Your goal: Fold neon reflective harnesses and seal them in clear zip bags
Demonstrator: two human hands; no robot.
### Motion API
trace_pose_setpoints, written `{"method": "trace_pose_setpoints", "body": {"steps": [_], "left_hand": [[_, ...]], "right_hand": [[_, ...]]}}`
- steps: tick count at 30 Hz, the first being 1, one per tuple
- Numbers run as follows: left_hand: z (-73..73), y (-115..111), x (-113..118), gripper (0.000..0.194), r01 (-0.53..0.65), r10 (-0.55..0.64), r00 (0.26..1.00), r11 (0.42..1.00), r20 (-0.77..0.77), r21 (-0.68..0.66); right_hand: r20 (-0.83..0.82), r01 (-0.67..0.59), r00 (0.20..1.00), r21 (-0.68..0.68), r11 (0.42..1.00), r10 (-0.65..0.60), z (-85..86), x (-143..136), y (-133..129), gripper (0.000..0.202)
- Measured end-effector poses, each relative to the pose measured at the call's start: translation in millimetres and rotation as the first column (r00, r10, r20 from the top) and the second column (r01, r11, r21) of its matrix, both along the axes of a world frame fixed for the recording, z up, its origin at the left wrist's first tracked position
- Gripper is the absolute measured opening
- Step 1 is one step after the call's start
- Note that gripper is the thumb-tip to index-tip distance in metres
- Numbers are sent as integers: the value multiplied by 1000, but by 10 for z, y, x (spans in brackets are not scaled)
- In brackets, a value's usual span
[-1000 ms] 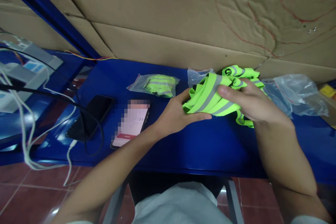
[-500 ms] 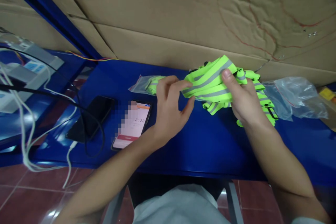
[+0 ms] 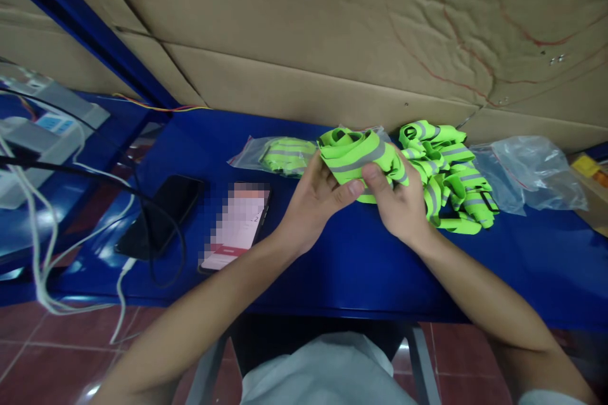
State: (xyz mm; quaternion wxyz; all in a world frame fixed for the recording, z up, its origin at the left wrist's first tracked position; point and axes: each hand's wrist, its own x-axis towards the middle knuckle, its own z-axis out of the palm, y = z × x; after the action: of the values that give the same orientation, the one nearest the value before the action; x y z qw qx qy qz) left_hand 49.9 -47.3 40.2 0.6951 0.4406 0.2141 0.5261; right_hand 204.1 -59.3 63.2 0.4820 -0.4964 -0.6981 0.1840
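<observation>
Between my two hands is a bundle of neon-green reflective strap with grey stripes, folded over in loops and held above the blue table. My left hand grips its left side, thumb across the front. From the right, my right hand clasps the bundle, its thumb close to the left one. Just behind my left hand lies a clear zip bag with a rolled green strap inside. To the right of my right hand sits a loose heap of similar green straps with a black buckle.
Empty clear plastic bags lie at the right, beside a cardboard box. On the left are a lit phone, a black phone with a white cable, and a power strip. Cardboard stands behind the blue table.
My right hand has moved left with the strap bundle, away from the heap. My left hand, open before, has closed on the bundle, which is now more compactly gathered.
</observation>
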Motion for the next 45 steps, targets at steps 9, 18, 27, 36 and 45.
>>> {"method": "trace_pose_setpoints", "body": {"steps": [9, 18, 27, 36, 45], "left_hand": [[-65, 85, 14, 62, -127, 127, 991, 992, -35, -25], [-78, 48, 37, 57, -172, 171, 985, 981, -17, -91], [-145, -197, 54, 46, -18, 167, 769, 971, -617, 240], [-94, -22, 170, 66, 8, 311, 731, 886, -607, 463], [-109, 16, -96, 35, 663, 506, 124, 598, -854, 451]], "right_hand": [[-50, -106, 994, -215, 971, 97, -235, 1, 118, 78], [-7, -142, 990, -86, 986, 142, -31, 181, 166, 74], [-371, -362, 906, -423, 831, 206, -593, 636, -364, 69], [-679, 119, 684, -254, 960, -265, -383, 1038, -371, 55], [-717, 207, 516, -427, 881, -469, -192, 1111, -231, 34]]}}
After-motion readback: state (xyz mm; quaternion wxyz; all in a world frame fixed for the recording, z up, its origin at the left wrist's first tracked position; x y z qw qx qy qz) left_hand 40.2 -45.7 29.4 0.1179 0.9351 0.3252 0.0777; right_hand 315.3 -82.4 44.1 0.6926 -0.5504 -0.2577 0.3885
